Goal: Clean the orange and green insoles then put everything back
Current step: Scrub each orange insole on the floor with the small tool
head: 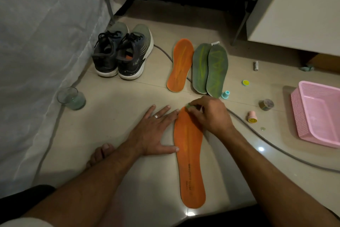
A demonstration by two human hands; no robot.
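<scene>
An orange insole [190, 162] lies lengthwise on the tiled floor in front of me. My left hand [154, 131] is spread flat, its fingertips and thumb pressing the insole's left edge. My right hand [209, 114] is closed on a small green cleaning pad [188, 106] held against the insole's toe end. Farther back lie a second orange insole [180, 65] and two overlapping green insoles [209, 68]. A pair of grey-green sneakers [123, 54] stands at the back left.
A glass of water [72, 99] stands at the left beside a grey fabric cover [36, 52]. A pink basket [316, 114] sits at the right. Small stamps, a tape roll [266, 104] and a battery [255, 66] are scattered nearby. A grey cable [276, 146] crosses the floor.
</scene>
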